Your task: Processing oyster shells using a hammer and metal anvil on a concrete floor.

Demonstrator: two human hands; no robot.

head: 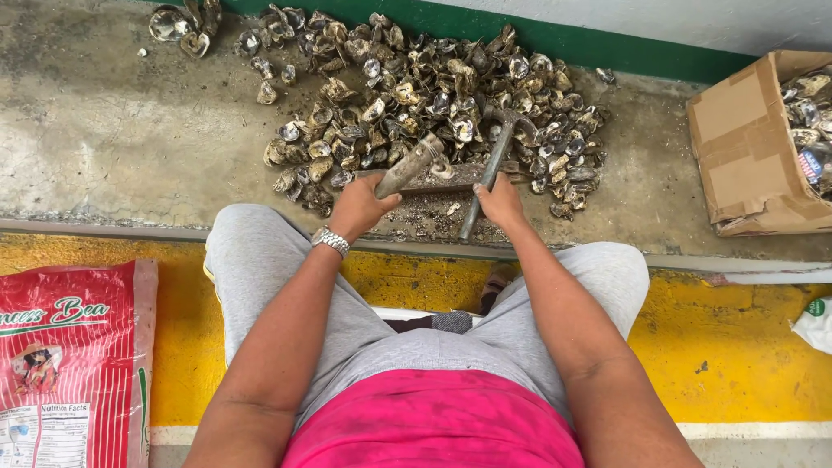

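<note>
My left hand (360, 208) grips a long grey oyster (412, 165) and rests its tip on a flat metal plate (468, 178) at the near edge of a large pile of oyster shells (433, 87). My right hand (501, 204) holds the handle of a metal hammer (490, 169), whose head (511, 117) lies among the shells. A silver watch (331, 240) is on my left wrist. I sit with grey-trousered knees apart, facing the pile.
A cardboard box (745, 147) holding shells stands at the right. A red printed sack (74, 355) lies at the lower left on the yellow floor strip (737, 347). A few loose shells (182, 26) lie at the top left. A green-based wall (607, 43) runs behind the pile.
</note>
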